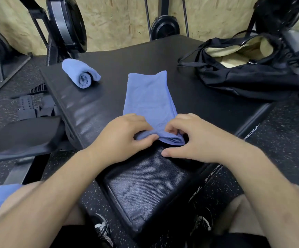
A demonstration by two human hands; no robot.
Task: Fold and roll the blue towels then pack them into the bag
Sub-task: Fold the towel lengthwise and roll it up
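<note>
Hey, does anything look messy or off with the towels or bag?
Nothing spilled or damaged. The rolled towel near the far left edge of the bench has its outer flap lying loose. The roll started on the folded towel, pinched by left hand and right hand, looks bunched rather than even.

The person has bare forearms [59, 190], black shorts [243, 240] and black-and-white sneakers [101, 228].
</note>
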